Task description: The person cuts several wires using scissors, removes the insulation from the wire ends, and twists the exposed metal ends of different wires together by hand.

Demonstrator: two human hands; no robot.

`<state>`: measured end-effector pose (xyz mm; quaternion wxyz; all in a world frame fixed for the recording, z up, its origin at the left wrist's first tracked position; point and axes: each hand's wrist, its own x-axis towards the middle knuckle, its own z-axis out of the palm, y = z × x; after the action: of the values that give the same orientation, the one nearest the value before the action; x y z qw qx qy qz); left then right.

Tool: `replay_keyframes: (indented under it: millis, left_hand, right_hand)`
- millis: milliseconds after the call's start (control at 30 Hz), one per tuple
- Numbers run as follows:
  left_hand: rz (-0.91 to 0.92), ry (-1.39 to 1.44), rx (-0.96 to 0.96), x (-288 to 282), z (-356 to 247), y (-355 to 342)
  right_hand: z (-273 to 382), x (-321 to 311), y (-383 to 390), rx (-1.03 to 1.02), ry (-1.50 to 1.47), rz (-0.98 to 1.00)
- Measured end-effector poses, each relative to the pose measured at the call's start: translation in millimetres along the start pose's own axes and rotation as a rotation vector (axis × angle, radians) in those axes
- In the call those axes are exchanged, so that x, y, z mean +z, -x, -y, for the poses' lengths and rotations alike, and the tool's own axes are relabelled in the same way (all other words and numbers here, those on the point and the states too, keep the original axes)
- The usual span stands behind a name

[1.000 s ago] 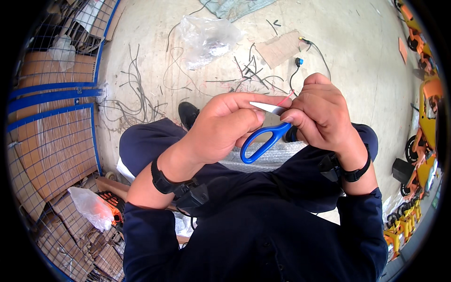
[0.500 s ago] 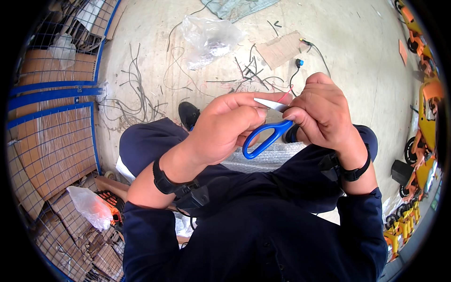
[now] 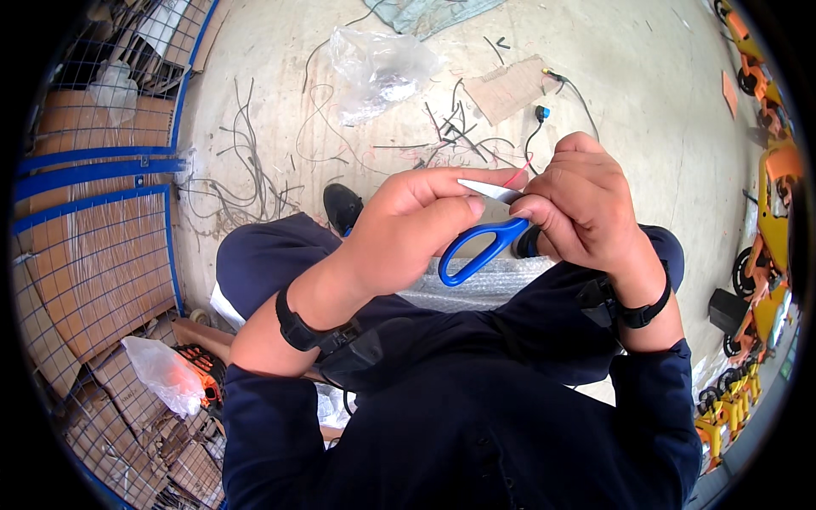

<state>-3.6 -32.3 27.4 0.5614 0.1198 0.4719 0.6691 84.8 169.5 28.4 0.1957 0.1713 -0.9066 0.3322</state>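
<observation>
Blue-handled scissors [image 3: 480, 246] are held above the lap, the blade pinched by the left hand [image 3: 416, 225] and the handle end gripped by the right hand [image 3: 582, 208], with a thin red wire [image 3: 516, 178] seen between the hands.

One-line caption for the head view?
Both hands, left hand and right hand, work blue-handled scissors above a wire-littered concrete floor.
</observation>
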Motion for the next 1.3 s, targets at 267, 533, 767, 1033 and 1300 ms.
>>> replay_keyframes:
  millis: [267, 533, 767, 1033, 1300]
  left_hand:
    - [-0.007, 0.018, 0.044, -2.8, -5.6, 1.2]
    - [0.016, 0.064, 0.055, -7.5, -12.2, 3.6]
    - [0.043, 0.159, 0.047, -8.9, -14.0, 5.5]
    - [0.071, 0.063, 0.058, -6.7, -12.3, 5.3]
    - [0.05, 0.039, 0.079, -7.0, -8.9, 4.3]
  right_hand:
    - [-2.1, 0.8, -2.0, -0.023, 0.042, -0.05]
    - [-3.0, -0.6, -2.8, 0.023, 0.044, -0.028]
    - [-1.9, -2.6, -2.5, 0.019, 0.061, -0.02]
    - [0.4, -1.5, -3.6, -0.02, 0.046, -0.02]
    - [0.0, -2.4, -2.8, -0.019, 0.039, -0.016]
